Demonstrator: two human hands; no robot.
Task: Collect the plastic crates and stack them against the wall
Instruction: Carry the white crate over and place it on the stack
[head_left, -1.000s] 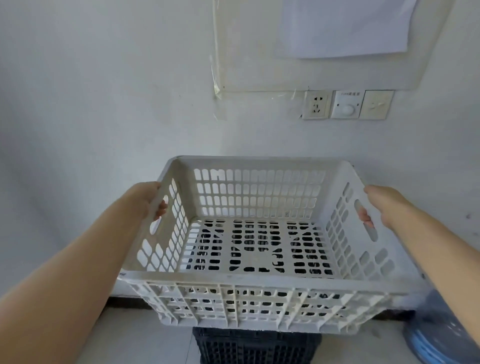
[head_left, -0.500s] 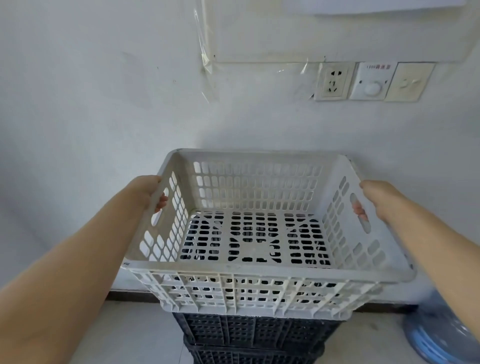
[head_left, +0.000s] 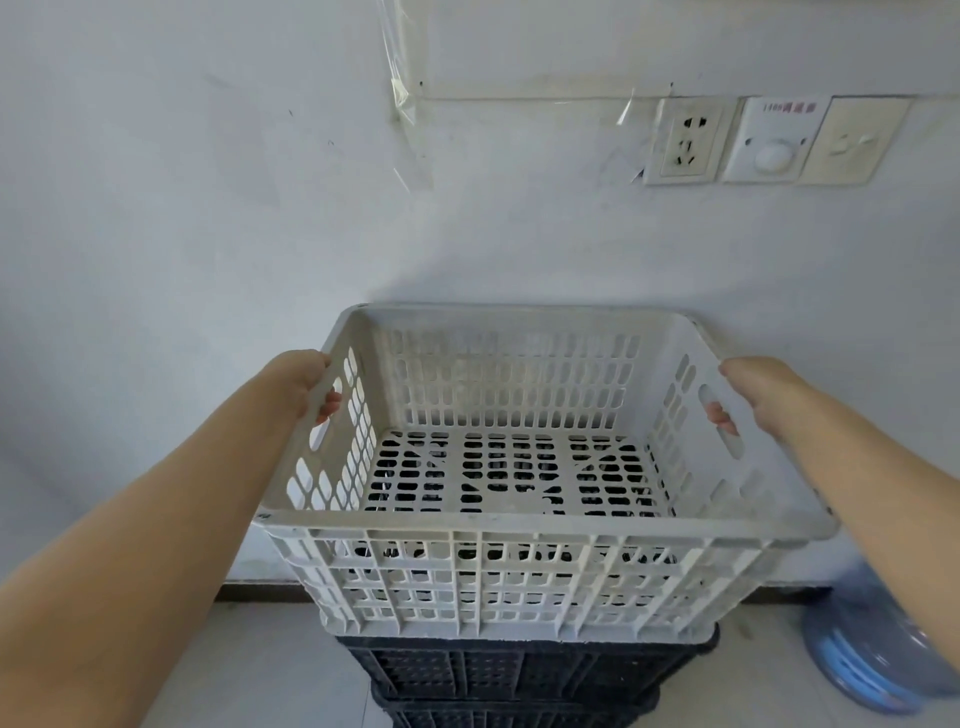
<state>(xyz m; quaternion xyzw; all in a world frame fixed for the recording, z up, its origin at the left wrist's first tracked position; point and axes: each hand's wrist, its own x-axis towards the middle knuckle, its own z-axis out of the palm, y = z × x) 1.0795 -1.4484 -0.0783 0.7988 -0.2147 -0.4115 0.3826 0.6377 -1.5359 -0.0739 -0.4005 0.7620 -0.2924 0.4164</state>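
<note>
I hold an empty white perforated plastic crate (head_left: 519, 577) in front of me, its far rim close to the white wall (head_left: 208, 234). My left hand (head_left: 304, 384) grips the left handle slot, my right hand (head_left: 753, 392) grips the right one, fingers showing through both slots. Directly under the white crate stand black plastic crates (head_left: 519, 675), stacked on the floor against the wall. The white crate's bottom sits at the top black crate's rim; whether they touch I cannot tell.
A blue water jug (head_left: 872, 660) lies on the floor at the lower right, beside the stack. A socket (head_left: 688, 140) and two switch plates are on the wall, upper right. Pale floor tiles (head_left: 260, 670) show left of the stack.
The white crate has come down and closer to the wall, over the black stack. More of the black crates shows below it. Both hands keep their grip.
</note>
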